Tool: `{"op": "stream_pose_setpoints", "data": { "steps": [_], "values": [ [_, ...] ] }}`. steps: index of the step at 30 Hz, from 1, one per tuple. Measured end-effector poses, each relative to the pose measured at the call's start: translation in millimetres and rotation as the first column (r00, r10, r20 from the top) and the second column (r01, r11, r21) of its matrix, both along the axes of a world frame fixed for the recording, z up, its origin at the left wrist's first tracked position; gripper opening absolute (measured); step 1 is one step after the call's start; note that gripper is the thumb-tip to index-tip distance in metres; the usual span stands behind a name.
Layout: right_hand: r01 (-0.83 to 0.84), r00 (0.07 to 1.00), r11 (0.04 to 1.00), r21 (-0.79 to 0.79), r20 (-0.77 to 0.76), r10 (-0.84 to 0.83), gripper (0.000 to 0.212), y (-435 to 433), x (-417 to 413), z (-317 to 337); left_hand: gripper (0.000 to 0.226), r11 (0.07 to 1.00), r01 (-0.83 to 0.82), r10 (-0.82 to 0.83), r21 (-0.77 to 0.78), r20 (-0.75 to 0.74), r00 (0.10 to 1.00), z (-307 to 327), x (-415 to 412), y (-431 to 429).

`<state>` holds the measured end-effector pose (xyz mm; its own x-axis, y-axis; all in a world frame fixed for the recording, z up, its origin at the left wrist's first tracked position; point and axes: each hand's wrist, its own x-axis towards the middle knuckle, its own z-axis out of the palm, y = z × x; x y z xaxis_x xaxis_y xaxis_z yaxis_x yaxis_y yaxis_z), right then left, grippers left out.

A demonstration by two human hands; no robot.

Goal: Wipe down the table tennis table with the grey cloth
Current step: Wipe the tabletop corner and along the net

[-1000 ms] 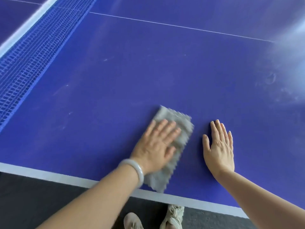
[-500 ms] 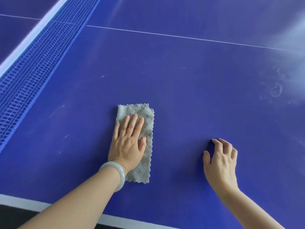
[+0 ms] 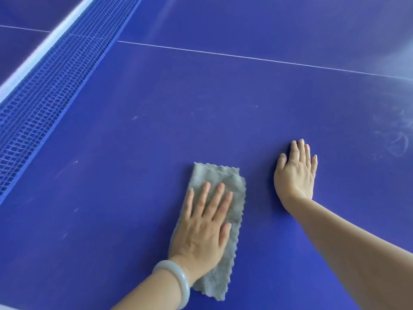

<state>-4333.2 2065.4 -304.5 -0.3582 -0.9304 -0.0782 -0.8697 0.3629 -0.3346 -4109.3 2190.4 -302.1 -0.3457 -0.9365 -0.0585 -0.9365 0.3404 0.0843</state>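
Note:
A folded grey cloth [image 3: 220, 177] lies flat on the blue table tennis table [image 3: 138, 166], near its front edge. My left hand [image 3: 204, 224], with a pale bangle at the wrist, presses down on the cloth with straight, spread fingers. To the right of the cloth, my right hand [image 3: 296, 173] rests flat on the bare table surface, fingers straight and together. A hand's width of table separates the two hands.
The blue net [image 3: 51, 90] with its white top band runs along the left side. A thin white centre line [image 3: 257, 58] crosses the table farther away. Dusty smears [image 3: 397, 139] mark the surface at the right edge; small scuffs lie to the left.
My left hand has slid the cloth back to the right, toward my right hand. My right hand's fingers went from curled to flat. The view has moved forward over the table.

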Motion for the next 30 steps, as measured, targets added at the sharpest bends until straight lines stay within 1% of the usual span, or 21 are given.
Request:
{"op": "stream_pose_setpoints", "data": {
  "steps": [1, 3, 5, 6, 7, 9, 11, 12, 14, 15, 16, 17, 19, 20, 22, 25, 26, 27, 30],
  "values": [
    [0.007, 1.000, 1.000, -0.007, 0.023, -0.007, 0.057, -1.2, -1.5, 0.6, 0.063, 0.997, 0.082, -0.082, 0.006, -0.016, 0.997, -1.5, -20.7, -6.9],
    [0.021, 0.999, 1.000, -0.014, 0.049, -0.020, 0.057, -2.7, -2.0, 1.7, 0.062, 0.984, 0.179, -0.179, 0.011, -0.012, 0.984, -2.2, -52.0, -34.8],
    [0.022, 0.999, 1.000, -0.015, 0.040, -0.021, 0.057, -1.0, -1.0, 1.4, 0.062, 0.979, 0.204, -0.204, 0.019, 0.016, 0.979, 0.5, -60.1, -73.9],
    [0.016, 0.999, 1.000, -0.013, 0.031, -0.016, 0.057, -0.5, -0.8, 1.5, 0.061, 0.983, 0.181, -0.181, 0.018, 0.023, 0.983, 0.8, -54.1, -94.3],
    [0.009, 1.000, 1.000, -0.010, 0.019, -0.009, 0.058, -0.6, -1.0, 1.5, 0.061, 0.992, 0.125, -0.125, 0.010, 0.017, 0.992, 0.6, -42.5, -114.4],
    [-0.002, 1.000, 1.000, 0.004, -0.007, 0.002, 0.059, -0.1, -1.3, 0.9, 0.061, 0.995, -0.095, 0.095, -0.001, 0.004, 0.995, -1.2, -2.4, -144.3],
    [-0.009, 0.999, 1.000, 0.019, -0.034, 0.009, 0.060, -0.2, -0.9, -0.9, 0.060, 0.946, -0.324, 0.324, -0.018, -0.005, 0.946, -2.0, 49.1, -149.8],
    [-0.011, 0.999, 1.000, 0.027, -0.048, 0.012, 0.061, -0.5, -0.3, -1.7, 0.059, 0.914, -0.404, 0.404, -0.025, -0.013, 0.915, -1.7, 70.8, -143.3],
    [-0.013, 0.997, 0.999, 0.042, -0.071, 0.016, 0.063, -0.8, 1.4, -2.7, 0.062, 0.855, -0.519, 0.519, -0.019, 0.003, 0.855, 0.8, 88.7, -120.1],
    [-0.014, 0.997, 0.999, 0.049, -0.080, 0.018, 0.064, -1.2, 2.2, -3.1, 0.064, 0.836, -0.548, 0.548, -0.024, 0.030, 0.836, 0.9, 80.2, -106.0],
    [-0.015, 0.996, 0.998, 0.059, -0.088, 0.020, 0.065, -1.0, 3.0, -3.1, 0.065, 0.841, -0.541, 0.542, -0.028, 0.048, 0.839, 1.8, 61.1, -91.6],
    [-0.017, 0.995, 0.998, 0.067, -0.094, 0.023, 0.066, -0.9, 3.5, -2.6, 0.064, 0.872, -0.489, 0.490, -0.022, 0.039, 0.871, 2.6, 35.2, -77.5],
    [-0.024, 0.994, 0.997, 0.077, -0.101, 0.032, 0.067, -1.3, 3.5, -0.5, 0.062, 0.964, -0.267, 0.267, -0.013, -0.023, 0.964, 0.6, -22.3, -59.7],
    [-0.027, 0.994, 0.996, 0.084, -0.103, 0.036, 0.067, -1.4, 3.1, 0.8, 0.062, 0.988, -0.152, 0.151, -0.003, -0.051, 0.987, 0.7, -46.7, -59.8],
    [-0.033, 0.994, 0.996, 0.087, -0.103, 0.042, 0.066, -1.6, 2.6, 1.5, 0.060, 1.000, 0.001, 0.000, 0.020, -0.062, 0.998, 2.8, -76.9, -80.0],
    [-0.039, 0.994, 0.996, 0.076, -0.095, 0.046, 0.064, -2.2, 0.5, 0.4, 0.058, 0.979, 0.198, -0.198, 0.038, 0.000, 0.980, 6.0, -72.7, -137.7],
    [-0.038, 0.994, 0.997, 0.070, -0.101, 0.045, 0.063, -2.0, 0.4, -0.5, 0.058, 0.975, 0.218, -0.219, 0.032, 0.026, 0.975, 6.0, -61.0, -158.1],
    [-0.036, 0.993, 0.997, 0.064, -0.108, 0.043, 0.063, -1.5, 0.5, -1.3, 0.059, 0.981, 0.192, -0.193, 0.019, 0.044, 0.980, 4.4, -46.0, -177.7],
    [-0.026, 0.993, 0.998, 0.065, -0.114, 0.034, 0.062, -0.9, 0.1, -2.5, 0.062, 0.999, -0.039, 0.039, -0.008, 0.019, 0.999, -0.1, -1.9, -214.5]
  ]
}}
